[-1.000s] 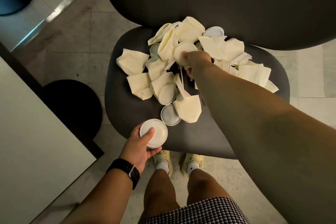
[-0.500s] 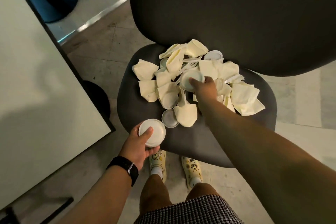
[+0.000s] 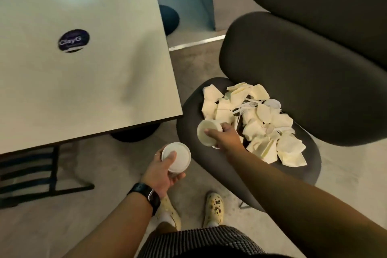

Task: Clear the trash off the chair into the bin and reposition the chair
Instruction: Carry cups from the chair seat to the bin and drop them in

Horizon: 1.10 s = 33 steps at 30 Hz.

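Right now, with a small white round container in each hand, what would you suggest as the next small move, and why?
Probably nest the white round container in the right hand into the white round container held by the left hand. That would free the right hand for the cream paper napkins heaped on the dark grey chair seat; no bin is in view.

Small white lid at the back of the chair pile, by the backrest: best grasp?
Pinch the small white lid by its rim from above, on its backrest side. It lies flat with napkins overlapping its front edge, so only that side is exposed.
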### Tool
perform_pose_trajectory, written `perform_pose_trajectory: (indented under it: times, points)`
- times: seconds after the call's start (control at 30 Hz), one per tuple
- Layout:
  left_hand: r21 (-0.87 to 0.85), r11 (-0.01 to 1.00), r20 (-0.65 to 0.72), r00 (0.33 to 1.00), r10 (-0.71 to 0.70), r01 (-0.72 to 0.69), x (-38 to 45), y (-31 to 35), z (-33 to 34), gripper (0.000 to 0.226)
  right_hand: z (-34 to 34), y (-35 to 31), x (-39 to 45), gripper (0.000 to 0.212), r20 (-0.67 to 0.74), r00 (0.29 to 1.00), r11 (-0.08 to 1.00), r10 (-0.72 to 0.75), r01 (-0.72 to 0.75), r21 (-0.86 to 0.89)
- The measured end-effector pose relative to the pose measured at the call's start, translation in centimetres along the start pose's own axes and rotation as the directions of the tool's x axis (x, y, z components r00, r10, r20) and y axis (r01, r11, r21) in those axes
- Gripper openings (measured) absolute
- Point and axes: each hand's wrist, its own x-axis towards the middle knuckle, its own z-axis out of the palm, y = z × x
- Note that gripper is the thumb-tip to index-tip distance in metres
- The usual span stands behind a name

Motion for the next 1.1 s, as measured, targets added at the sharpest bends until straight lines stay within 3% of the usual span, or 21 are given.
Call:
perform_pose_trajectory:
  times: [0.17,0.3,0.57,0.73,0.9,1.1]
  points:
    - [-0.167,0.980,-0.056,0.993,0.102,-0.110,-4.1,1.8,-6.8,0.028,7.6,-2.0,-4.7,0.030,0.240,0.970,0.997,-0.051,0.061,-0.037]
    - [-0.271,0.944,-0.121,0.980,0.159,-0.187,-6.7,3.2,-14.4,0.029,17.0,-2.9,-8.5,0.033,0.389,0.916,0.982,-0.095,0.150,-0.112]
    - [-0.229,0.926,-0.294,0.928,0.228,-0.300,-11.5,5.7,-34.2,0.034,36.9,-1.5,-15.8,0.030,0.567,0.817,0.956,-0.108,0.241,-0.165]
    - [-0.299,0.895,-0.407,0.892,0.195,-0.332,-13.4,7.6,-43.4,0.022,46.7,-1.6,-19.6,0.035,0.672,0.736,0.941,-0.085,0.282,-0.189]
    - [-0.427,0.817,-0.432,0.881,0.192,-0.387,-13.6,10.4,-49.1,0.012,55.2,-4.3,-20.3,0.034,0.755,0.654,0.881,-0.051,0.385,-0.274]
    - [-0.502,0.779,-0.505,0.859,0.089,-0.376,-10.8,15.4,-56.2,0.017,65.1,-7.5,-18.6,0.056,0.814,0.580,0.754,0.030,0.522,-0.400]
